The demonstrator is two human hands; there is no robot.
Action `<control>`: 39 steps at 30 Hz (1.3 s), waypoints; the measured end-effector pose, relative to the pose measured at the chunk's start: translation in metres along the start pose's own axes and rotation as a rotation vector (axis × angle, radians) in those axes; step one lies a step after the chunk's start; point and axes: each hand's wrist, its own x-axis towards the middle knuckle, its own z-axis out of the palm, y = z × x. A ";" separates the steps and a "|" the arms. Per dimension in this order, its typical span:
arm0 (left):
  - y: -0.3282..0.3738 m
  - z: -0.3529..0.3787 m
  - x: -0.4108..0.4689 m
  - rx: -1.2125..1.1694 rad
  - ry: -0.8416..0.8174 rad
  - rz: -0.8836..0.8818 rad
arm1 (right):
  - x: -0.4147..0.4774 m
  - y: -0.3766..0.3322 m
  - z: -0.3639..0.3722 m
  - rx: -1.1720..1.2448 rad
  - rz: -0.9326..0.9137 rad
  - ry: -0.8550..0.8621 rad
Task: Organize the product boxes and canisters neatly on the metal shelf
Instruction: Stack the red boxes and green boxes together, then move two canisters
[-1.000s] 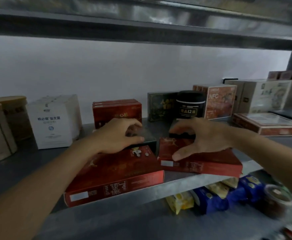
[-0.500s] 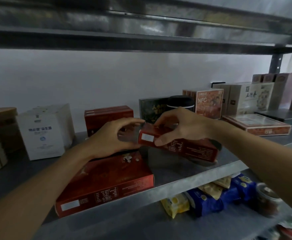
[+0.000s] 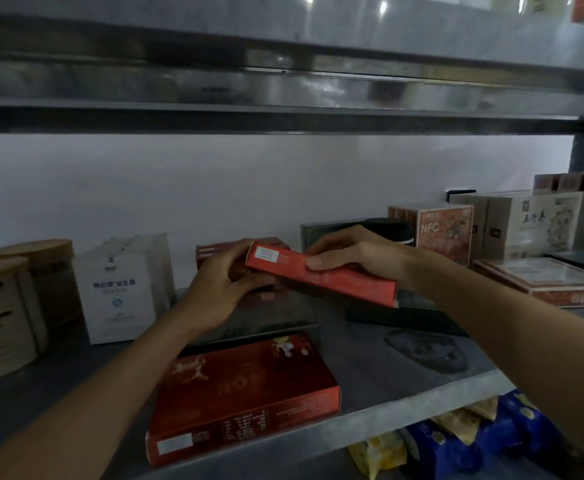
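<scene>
A flat red box (image 3: 321,277) hangs tilted above the metal shelf (image 3: 370,362), lifted off its surface. My right hand (image 3: 353,252) grips its top edge, thumb on the front face. My left hand (image 3: 224,285) holds the box's left end, fingers curled round it. Under the hands lies a dark flat box (image 3: 276,320). A second large red box (image 3: 242,393) lies flat at the shelf's front edge. Behind the hands stands a red box (image 3: 211,252), partly hidden. A black canister (image 3: 392,228) peeks out behind my right hand.
Wooden canisters (image 3: 3,317) and a white box (image 3: 124,285) stand at the left. An NFC box (image 3: 443,233), beige boxes (image 3: 533,223) and a flat framed box (image 3: 547,280) fill the right. Snack packets (image 3: 457,441) lie on the shelf below. An upper shelf (image 3: 283,112) overhangs.
The red box that lay flat at the shelf's front right was picked up by both hands and raised higher toward the back. The view tilted upward.
</scene>
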 end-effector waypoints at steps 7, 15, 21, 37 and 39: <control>-0.016 -0.017 -0.003 0.029 0.163 -0.181 | 0.019 0.014 0.003 0.364 -0.064 0.068; -0.033 -0.021 -0.008 0.036 0.186 -0.303 | 0.055 0.039 0.033 0.619 -0.076 0.327; -0.040 -0.027 -0.007 0.068 0.216 -0.329 | 0.070 0.053 0.053 0.680 -0.108 0.438; -0.046 -0.027 -0.006 0.158 0.320 -0.380 | 0.086 0.060 0.068 0.369 -0.118 0.513; -0.045 -0.028 -0.006 0.145 0.315 -0.381 | 0.091 0.059 0.068 0.360 -0.104 0.520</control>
